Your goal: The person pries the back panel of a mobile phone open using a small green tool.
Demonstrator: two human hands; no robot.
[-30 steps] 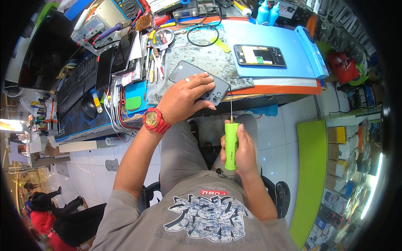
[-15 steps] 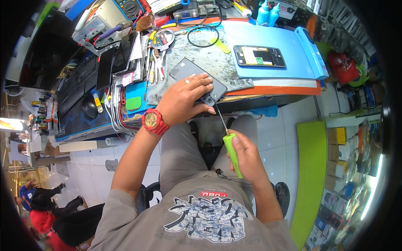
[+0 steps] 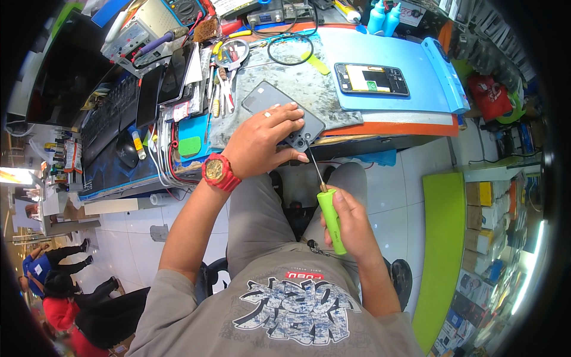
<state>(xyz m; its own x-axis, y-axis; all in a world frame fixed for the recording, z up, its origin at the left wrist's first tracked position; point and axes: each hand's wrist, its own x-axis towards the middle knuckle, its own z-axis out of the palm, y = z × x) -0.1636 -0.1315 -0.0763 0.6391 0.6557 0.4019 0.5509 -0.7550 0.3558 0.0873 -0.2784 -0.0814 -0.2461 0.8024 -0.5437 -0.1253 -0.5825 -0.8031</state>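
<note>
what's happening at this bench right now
One person is working on a gray phone at the bench edge. Their left hand lies over it; their right hand grips a green-handled tool, its thin shaft angled toward the camera corner. Whether the tip touches is too small to tell. Farther right, an opened phone lies on a blue mat, apart from both hands.

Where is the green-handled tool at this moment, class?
In the head view, the green-handled tool is just right of centre, held in the right hand, its thin shaft pointing up toward the camera corner of the grey phone.
</note>
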